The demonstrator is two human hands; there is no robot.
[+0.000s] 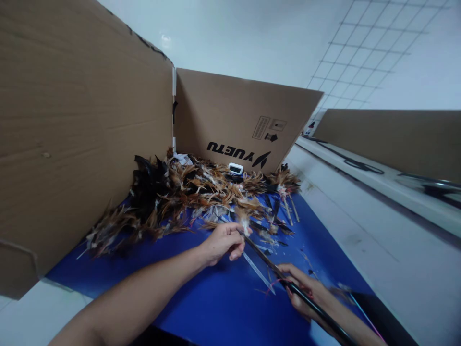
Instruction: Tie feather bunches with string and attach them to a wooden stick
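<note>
My right hand (304, 290) is closed around a long dark rod (267, 261), which slants from the lower right up to the middle of the table. A pinkish-red thread (271, 284) hangs by these fingers. At the rod's far tip, my left hand (226, 242) pinches a small brown and white feather (244, 218). Whether its fingers also grip the rod tip is hard to see. Below the rod, a narrow translucent strip (258, 272) runs slantwise toward the right hand.
Brown and black feathers (190, 187) lie heaped across the back of the blue table (201, 298). A small white digital timer (236, 168) stands behind them. Cardboard panels (230, 105) wall the left and back. Feather bundles on sticks (287, 209) lie at right; scissors (363, 166) rest on a ledge.
</note>
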